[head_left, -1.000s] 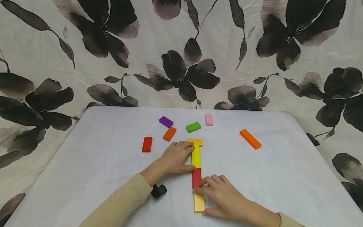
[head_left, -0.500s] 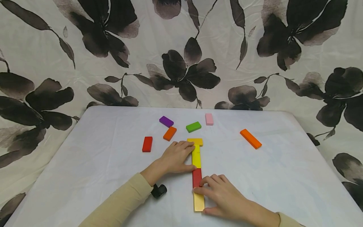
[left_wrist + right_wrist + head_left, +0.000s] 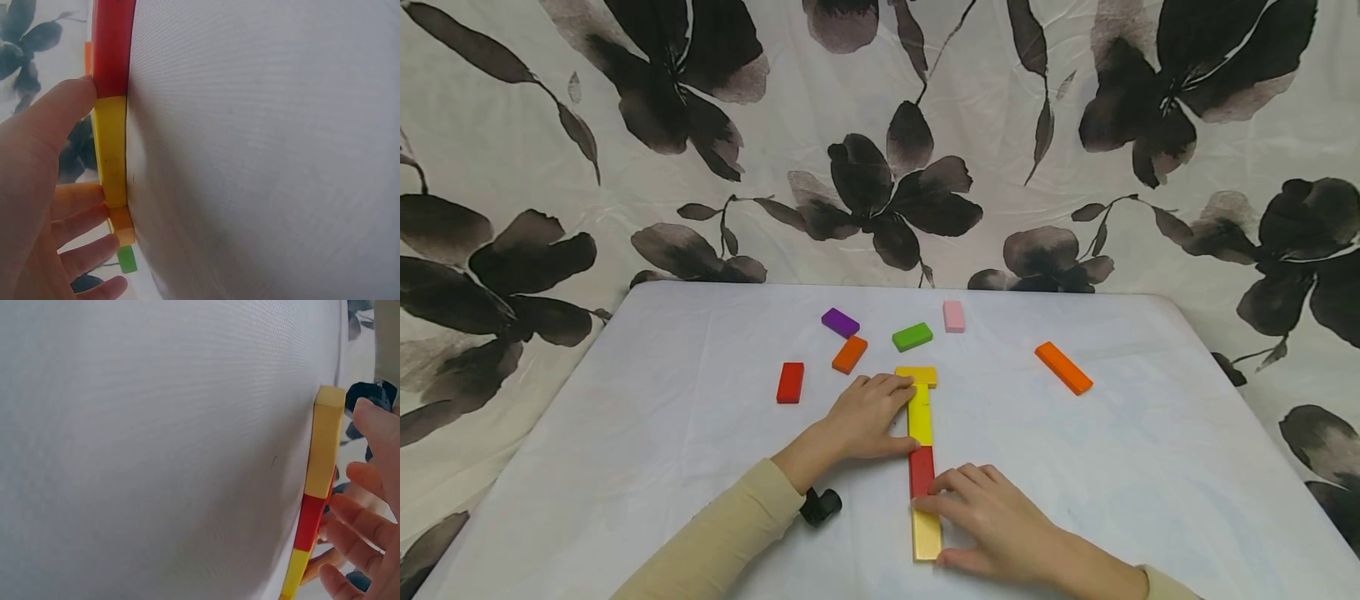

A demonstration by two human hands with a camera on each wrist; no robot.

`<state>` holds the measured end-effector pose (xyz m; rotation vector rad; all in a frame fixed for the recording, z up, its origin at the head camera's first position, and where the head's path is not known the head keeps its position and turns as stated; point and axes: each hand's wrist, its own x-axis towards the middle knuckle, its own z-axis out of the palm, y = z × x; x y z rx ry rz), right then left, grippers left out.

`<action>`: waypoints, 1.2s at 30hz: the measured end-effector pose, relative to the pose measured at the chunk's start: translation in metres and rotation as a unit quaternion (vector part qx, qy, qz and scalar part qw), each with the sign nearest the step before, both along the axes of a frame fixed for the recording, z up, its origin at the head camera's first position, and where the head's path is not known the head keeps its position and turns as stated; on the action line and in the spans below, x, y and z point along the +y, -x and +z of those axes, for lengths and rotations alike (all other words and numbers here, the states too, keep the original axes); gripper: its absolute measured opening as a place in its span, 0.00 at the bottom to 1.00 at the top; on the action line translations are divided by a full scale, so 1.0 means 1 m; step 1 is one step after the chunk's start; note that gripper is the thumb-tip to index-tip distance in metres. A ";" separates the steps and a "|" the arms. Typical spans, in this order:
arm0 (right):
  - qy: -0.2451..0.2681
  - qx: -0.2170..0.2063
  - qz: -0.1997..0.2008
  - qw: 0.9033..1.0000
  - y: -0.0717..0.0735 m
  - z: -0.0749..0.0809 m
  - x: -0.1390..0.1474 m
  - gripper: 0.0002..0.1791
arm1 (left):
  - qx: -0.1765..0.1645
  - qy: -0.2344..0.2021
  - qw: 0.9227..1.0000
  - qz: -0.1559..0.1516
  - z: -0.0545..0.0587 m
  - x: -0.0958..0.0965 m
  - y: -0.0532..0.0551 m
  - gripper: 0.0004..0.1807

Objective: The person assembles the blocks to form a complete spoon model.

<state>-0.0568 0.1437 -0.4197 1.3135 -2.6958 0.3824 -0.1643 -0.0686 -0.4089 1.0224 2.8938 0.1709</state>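
Observation:
A line of blocks runs up the middle of the table in the head view: a tan block (image 3: 927,537) nearest, then a red block (image 3: 921,472), then a yellow block (image 3: 919,421). A golden-yellow block (image 3: 917,377) lies crosswise at the far end. My left hand (image 3: 867,419) is at the line's left side, thumb tip at the red-yellow joint and fingertips by the crosswise block. My right hand (image 3: 992,521) reaches in from the right. Its index finger touches the top where tan meets red, and its thumb is by the tan block's near corner (image 3: 331,394).
Beyond the line lie purple (image 3: 840,322), green (image 3: 913,336) and pink (image 3: 953,317) blocks. To the left are a short orange block (image 3: 849,354) and another red block (image 3: 790,382); a longer orange block (image 3: 1063,367) is at right. A black wrist device (image 3: 822,507) shows beside the left sleeve.

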 end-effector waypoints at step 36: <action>0.159 -0.009 -0.185 0.970 0.088 0.022 0.082 0.25 | 0.004 -0.002 1.000 -0.004 -0.001 0.000 0.000 0.40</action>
